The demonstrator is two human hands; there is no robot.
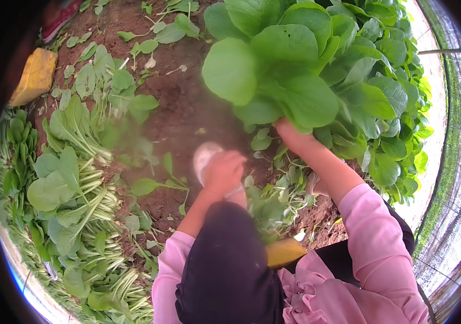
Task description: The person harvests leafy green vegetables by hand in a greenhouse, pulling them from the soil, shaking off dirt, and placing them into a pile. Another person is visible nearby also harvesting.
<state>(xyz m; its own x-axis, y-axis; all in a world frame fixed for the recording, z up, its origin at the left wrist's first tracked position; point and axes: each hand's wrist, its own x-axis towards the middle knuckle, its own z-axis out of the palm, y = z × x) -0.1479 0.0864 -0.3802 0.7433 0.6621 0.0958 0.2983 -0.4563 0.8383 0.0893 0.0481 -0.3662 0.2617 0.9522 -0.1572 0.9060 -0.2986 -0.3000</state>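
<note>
My right hand reaches under a large leafy green plant, its fingers hidden by the broad leaves. Whether it grips the stems cannot be seen. My left hand is over my light-coloured shoe, in front of my knee, with its fingers bent. It is blurred, and nothing is plainly seen in it. To the left lie many pulled leafy greens in a long row, with pale stems and roots turned towards the middle.
More standing greens fill the right side, beside a mesh net. A yellow block and part of a red shoe are at upper left. Another yellow object is beneath me. Loose leaves litter the brown soil.
</note>
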